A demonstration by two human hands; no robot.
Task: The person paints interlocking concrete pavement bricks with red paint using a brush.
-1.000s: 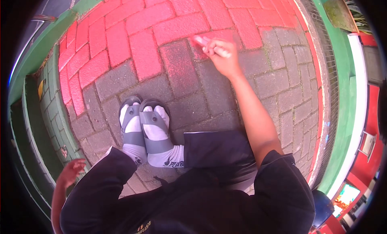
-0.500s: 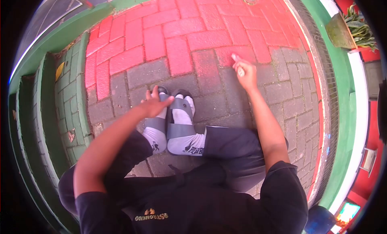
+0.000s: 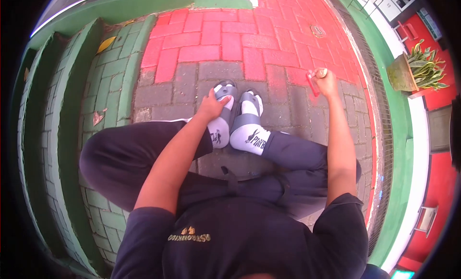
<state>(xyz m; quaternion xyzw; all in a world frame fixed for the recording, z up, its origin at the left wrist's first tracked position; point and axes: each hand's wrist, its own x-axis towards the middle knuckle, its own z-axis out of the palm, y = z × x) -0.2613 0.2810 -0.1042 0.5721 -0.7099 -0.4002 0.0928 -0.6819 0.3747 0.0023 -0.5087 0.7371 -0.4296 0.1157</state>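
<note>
My right hand point(image 3: 327, 82) is closed around a small paintbrush, over the border between red and grey paving. The brush's red-coated end point(image 3: 313, 85) points down toward the bricks, and part of its handle is hidden in my fist. My left hand point(image 3: 210, 107) rests against the grey slide sandal point(image 3: 224, 90) on my left foot, thumb apart from the fingers. A second sandal point(image 3: 247, 119) is on my right foot, over a white sock point(image 3: 249, 138). Wet-looking red paint point(image 3: 276, 77) thins out over the grey bricks point(image 3: 276, 111) near my feet.
Red-painted paving point(image 3: 230, 26) spreads ahead. Green steps point(image 3: 72, 111) rise on the left. A drain grate point(image 3: 384, 111) runs along the right, beside a green ledge with a potted plant point(image 3: 402, 73). A round cover point(image 3: 318, 31) sits in the red bricks.
The view has shifted and turned. My right hand has changed its angle, with the brush now pointing down and left. My left hand has settled onto the left sandal.
</note>
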